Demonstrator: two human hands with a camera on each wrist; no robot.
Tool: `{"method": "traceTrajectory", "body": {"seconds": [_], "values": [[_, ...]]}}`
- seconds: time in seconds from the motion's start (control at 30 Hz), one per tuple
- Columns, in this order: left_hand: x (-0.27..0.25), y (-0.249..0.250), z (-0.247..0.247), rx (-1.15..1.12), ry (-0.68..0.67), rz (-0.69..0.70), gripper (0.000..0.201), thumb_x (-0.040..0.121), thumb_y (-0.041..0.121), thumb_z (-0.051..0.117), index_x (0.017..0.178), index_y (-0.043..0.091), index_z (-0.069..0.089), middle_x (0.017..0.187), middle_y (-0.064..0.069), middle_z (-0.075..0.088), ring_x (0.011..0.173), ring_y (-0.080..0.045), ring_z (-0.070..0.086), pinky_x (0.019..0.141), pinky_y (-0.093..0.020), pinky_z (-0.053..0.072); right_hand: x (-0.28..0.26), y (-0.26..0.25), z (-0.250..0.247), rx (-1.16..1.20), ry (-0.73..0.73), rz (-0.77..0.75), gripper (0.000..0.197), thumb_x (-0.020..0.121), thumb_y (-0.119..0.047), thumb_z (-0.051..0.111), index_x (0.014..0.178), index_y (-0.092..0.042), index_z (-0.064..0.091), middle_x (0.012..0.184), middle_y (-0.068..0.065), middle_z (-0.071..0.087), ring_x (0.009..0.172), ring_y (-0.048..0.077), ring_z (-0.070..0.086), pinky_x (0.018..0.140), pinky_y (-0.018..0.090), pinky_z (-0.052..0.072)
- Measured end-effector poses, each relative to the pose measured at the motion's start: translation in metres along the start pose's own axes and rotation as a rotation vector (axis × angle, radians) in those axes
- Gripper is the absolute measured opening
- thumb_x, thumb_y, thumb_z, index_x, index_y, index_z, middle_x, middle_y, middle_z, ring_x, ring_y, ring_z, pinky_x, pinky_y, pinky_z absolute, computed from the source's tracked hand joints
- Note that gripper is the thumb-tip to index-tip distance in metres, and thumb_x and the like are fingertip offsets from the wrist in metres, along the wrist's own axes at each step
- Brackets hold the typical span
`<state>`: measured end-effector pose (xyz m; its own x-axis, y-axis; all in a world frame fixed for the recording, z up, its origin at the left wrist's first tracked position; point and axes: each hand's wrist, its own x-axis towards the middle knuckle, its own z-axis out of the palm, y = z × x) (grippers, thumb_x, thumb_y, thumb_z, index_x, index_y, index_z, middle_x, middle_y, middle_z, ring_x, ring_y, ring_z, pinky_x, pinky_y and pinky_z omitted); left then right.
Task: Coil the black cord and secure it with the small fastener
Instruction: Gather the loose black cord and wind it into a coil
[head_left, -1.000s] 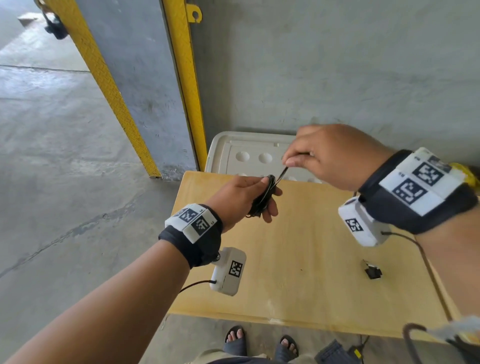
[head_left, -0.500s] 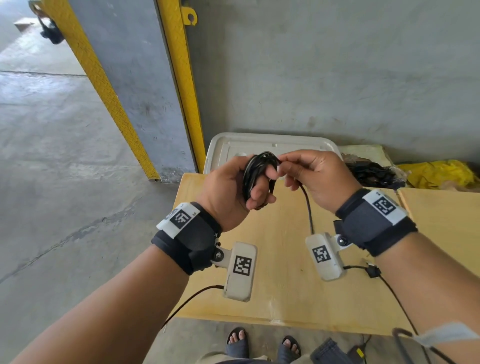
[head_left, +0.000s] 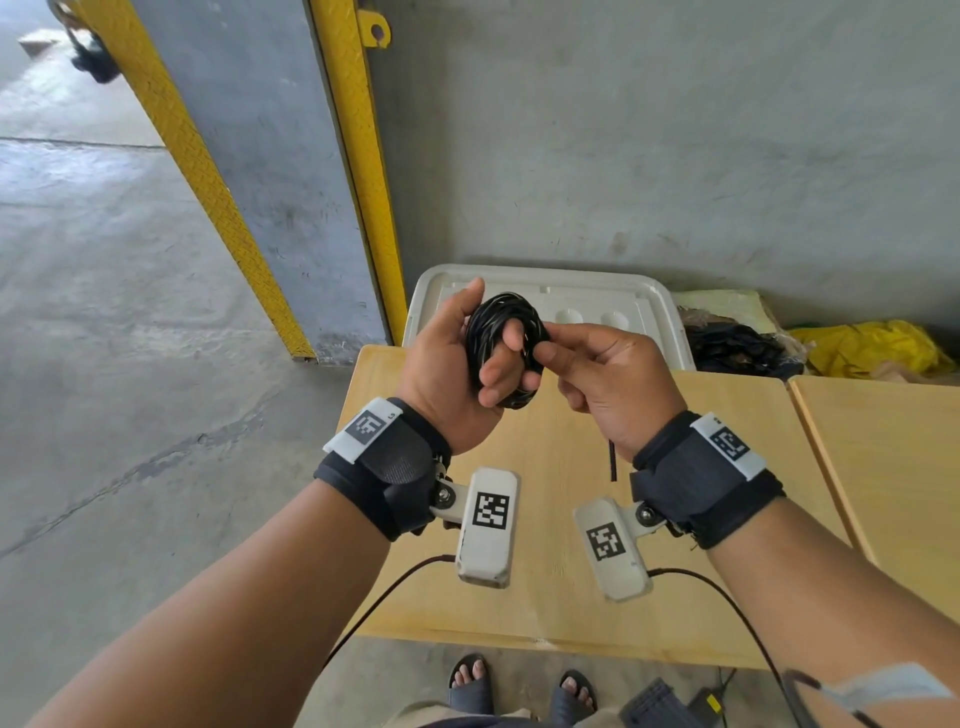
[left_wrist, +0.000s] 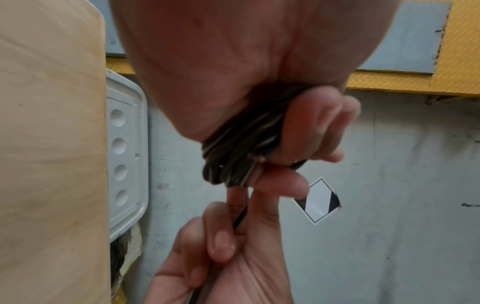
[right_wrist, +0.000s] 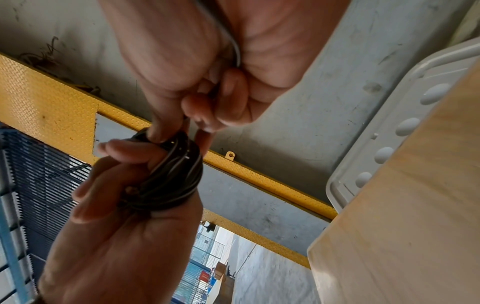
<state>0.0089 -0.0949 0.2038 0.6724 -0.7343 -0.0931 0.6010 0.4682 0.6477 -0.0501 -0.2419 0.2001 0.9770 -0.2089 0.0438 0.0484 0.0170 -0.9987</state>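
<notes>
Above the worktop (head_left: 571, 467), the light, springy cord (head_left: 501, 353) is gripped coiled in the left hand (head_left: 447, 374), its loose tail at 3 o'clock pinched by the right hand (head_left: 608, 379); it is probably best clamped across all loops

Right hand (head_left: 608, 379): it came down from above the coil and now pinches the cord just beside it.
Cord (head_left: 501, 353): the free end got shorter; the coil is thicker.
Left hand (head_left: 457, 369): it lifted the coil higher, further from the table (head_left: 727, 519).
</notes>
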Motion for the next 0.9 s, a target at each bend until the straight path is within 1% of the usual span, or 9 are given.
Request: {"method": "traceTrajectory", "body": {"seconds": [0.13,0.23,0.37,0.47,0.57,0.63,0.73,0.8,0.9], "values": [[-0.001,-0.001,0.002,0.043,0.075,0.011,0.062,0.099,0.045,0.031,0.059,0.006,0.057,0.036,0.000,0.038,0.027,-0.014,0.034,0.058,-0.027,0.051,0.002,0.004,0.001,-0.025,0.036,-0.013,0.014,0.081,-0.010,0.072,0.089,-0.021,0.075,0.060,0.010,0.050,0.048,0.016,0.036,0.043,0.023,0.031],[-0.002,-0.003,0.003,0.137,0.201,0.033,0.057,0.099,0.041,0.035,0.061,0.003,0.055,0.038,-0.004,0.038,0.032,-0.017,0.035,0.061,-0.028,0.054,0.004,0.008,-0.001,-0.092,0.048,-0.030,0.014,0.081,-0.010,0.073,0.087,-0.023,0.075,0.051,-0.005,0.050,0.048,0.015,0.036,0.044,0.024,0.032],[-0.003,-0.005,-0.001,0.301,0.328,0.109,0.047,0.101,0.034,0.041,0.076,0.001,0.063,0.051,-0.011,0.057,0.047,-0.025,0.054,0.064,-0.035,0.056,0.008,0.007,-0.006,-0.187,0.067,-0.054,0.016,0.082,-0.008,0.071,0.086,-0.023,0.073,0.048,-0.014,0.055,0.046,0.007,0.041,0.045,0.019,0.036],[-0.007,0.001,-0.010,0.496,0.361,0.108,0.037,0.099,0.036,0.051,0.097,0.001,0.066,0.073,-0.013,0.069,0.069,-0.027,0.068,0.073,-0.039,0.060,0.010,0.000,-0.016,-0.292,0.041,-0.083,0.016,0.083,-0.006,0.070,0.098,-0.010,0.073,0.059,-0.019,0.065,0.050,-0.006,0.055,0.051,0.008,0.042],[-0.009,0.006,-0.014,0.811,0.318,0.081,0.032,0.092,0.031,0.063,0.112,0.006,0.065,0.082,-0.010,0.074,0.077,-0.024,0.073,0.076,-0.039,0.062,0.013,-0.002,-0.026,-0.469,-0.051,-0.080,0.019,0.082,-0.014,0.072,0.098,-0.024,0.073,0.084,-0.011,0.072,0.071,-0.003,0.066,0.067,0.012,0.050],[-0.009,0.008,-0.013,0.910,0.291,0.100,0.026,0.092,0.022,0.064,0.116,0.011,0.067,0.085,-0.009,0.075,0.076,-0.022,0.074,0.074,-0.038,0.062,0.014,-0.003,-0.028,-0.536,-0.089,-0.078,0.021,0.082,-0.018,0.072,0.099,-0.030,0.073,0.087,-0.013,0.074,0.081,0.002,0.069,0.077,0.018,0.054],[-0.006,0.006,-0.012,0.862,0.307,0.141,0.021,0.094,0.011,0.061,0.113,0.007,0.068,0.085,-0.011,0.074,0.076,-0.021,0.074,0.073,-0.038,0.062,0.016,-0.004,-0.028,-0.500,-0.057,-0.067,0.020,0.087,-0.016,0.067,0.105,-0.022,0.073,0.062,-0.027,0.067,0.062,-0.008,0.062,0.061,0.007,0.046],[-0.003,0.003,-0.011,0.813,0.350,0.168,0.019,0.095,0.010,0.059,0.111,0.005,0.068,0.083,-0.009,0.074,0.076,-0.021,0.074,0.074,-0.041,0.062,0.016,-0.002,-0.027,-0.427,-0.026,-0.057,0.022,0.091,-0.018,0.062,0.110,-0.019,0.072,0.053,-0.022,0.063,0.046,-0.002,0.053,0.050,0.008,0.039],[0.000,-0.002,-0.009,0.712,0.422,0.205,0.015,0.097,0.011,0.057,0.106,0.009,0.069,0.083,-0.009,0.074,0.079,-0.020,0.074,0.079,-0.045,0.061,0.012,0.006,-0.025,-0.326,-0.003,-0.020,0.025,0.094,-0.026,0.058,0.116,-0.032,0.068,0.068,0.009,0.070,0.049,0.022,0.038,0.046,0.027,0.036]]}}
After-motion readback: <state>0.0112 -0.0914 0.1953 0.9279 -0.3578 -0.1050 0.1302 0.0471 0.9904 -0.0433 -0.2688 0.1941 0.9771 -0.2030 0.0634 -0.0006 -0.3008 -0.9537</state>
